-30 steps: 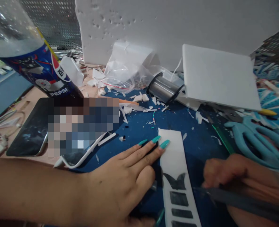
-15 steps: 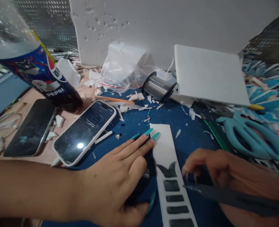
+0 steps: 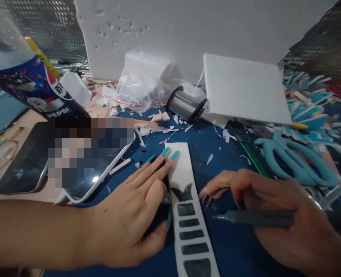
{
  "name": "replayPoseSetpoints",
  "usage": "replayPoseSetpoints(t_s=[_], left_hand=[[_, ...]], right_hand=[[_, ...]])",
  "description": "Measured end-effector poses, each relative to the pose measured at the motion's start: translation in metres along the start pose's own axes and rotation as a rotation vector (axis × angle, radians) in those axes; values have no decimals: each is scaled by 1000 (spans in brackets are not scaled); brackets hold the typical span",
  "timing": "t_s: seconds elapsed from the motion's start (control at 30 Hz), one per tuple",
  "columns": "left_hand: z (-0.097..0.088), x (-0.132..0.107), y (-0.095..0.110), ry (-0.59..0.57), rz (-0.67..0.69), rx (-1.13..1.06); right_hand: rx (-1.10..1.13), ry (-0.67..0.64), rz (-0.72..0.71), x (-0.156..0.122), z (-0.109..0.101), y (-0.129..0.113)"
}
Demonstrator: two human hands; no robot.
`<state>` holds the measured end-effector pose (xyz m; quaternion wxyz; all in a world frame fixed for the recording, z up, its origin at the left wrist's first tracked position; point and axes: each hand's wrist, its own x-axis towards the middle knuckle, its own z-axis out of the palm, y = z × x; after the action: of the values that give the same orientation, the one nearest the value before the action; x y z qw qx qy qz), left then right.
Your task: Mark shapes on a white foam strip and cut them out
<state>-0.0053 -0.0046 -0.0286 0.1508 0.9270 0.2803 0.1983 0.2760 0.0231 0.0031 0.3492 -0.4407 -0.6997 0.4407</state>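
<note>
A long white strip [image 3: 178, 165], perhaps foam board, lies on the blue work surface. Several dark blocks and a forked dark shape run down its length. My left hand [image 3: 130, 215] is open, its fingers stretched out and pressing on the strip's left edge; the thumb touches that edge lower down. Something small and clear is partly hidden under the left palm. To the right of the strip, my right hand [image 3: 270, 200] is closed around a dark grey pen [image 3: 259, 217]. The pen's pointed tip faces left, apart from the strip. Right fingertips rest by the strip's right edge.
Light blue scissors [image 3: 300, 159] and a green-handled tool [image 3: 254, 157] lie at right. A wire spool [image 3: 186, 104], plastic bag [image 3: 143, 82] and white board [image 3: 245, 88] stand behind. Two phones [image 3: 20, 161] and a Pepsi bottle [image 3: 43, 88] are at left, with white scraps around.
The view has shifted, so most things sit further left. My left hand stays on the strip. The right hand's pen tip has moved away from the strip's edge and more of the strip's lower end shows.
</note>
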Motion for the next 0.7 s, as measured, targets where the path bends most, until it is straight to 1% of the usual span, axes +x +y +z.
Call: replayPoseSetpoints(t_s=[0.1,0.13,0.2,0.27,0.3,0.33,0.37,0.43,0.53,0.63,0.7], left_hand=[[-2,1,0,-8,-15,-19],[-3,1,0,-16,-17,-34],[-5,2,-1,-49,-24,-53],[-7,2,-1,-82,-28,-52],[-7,2,-1,-94,-33,-48],[-8,2,-1,-102,-41,-45],[-8,1,-1,-111,-47,-44],[-8,0,-1,-131,-56,-38],[-8,-1,-1,-128,-37,-6],[-7,0,-1,-120,-24,22],[-7,0,-1,-120,-19,28]], right_hand=[[176,-50,65,6,-2,0],[225,-49,99,8,-1,-1],[340,-8,183,11,4,-1],[402,101,216,11,9,0],[413,133,232,10,12,1],[414,149,238,8,14,1],[406,134,245,6,15,2],[382,71,228,3,16,2],[338,-28,144,3,15,3],[287,-56,83,5,14,5],[253,-47,68,7,13,6]])
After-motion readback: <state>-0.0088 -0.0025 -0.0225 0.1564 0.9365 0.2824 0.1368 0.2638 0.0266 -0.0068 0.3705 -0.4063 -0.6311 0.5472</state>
